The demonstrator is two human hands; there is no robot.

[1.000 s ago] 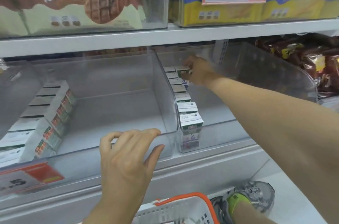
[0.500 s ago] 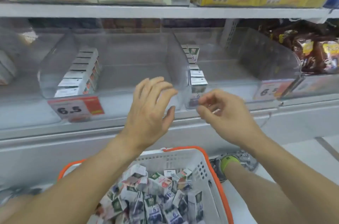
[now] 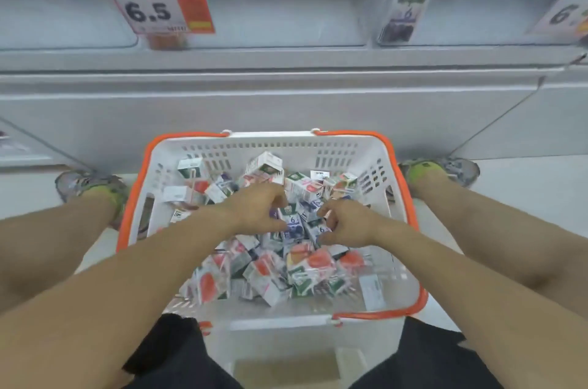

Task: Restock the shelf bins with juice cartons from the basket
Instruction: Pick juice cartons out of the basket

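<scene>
The person has bare forearms and lower legs, black shorts [image 3: 423, 357], and grey sneakers [image 3: 458, 169] with bright yellow-green collars.

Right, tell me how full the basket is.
Partly full: a loose heap of juice cartons covers the basket floor, well below its rim.

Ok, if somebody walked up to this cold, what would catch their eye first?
Probably the white basket with the orange rim on the floor in the middle, heaped with small juice cartons. Both bare hands, the left hand and the right hand, are down in the pile, fingers curled around cartons. Above, a red price tag reading 6.5 hangs on the shelf bin at upper left.
</scene>
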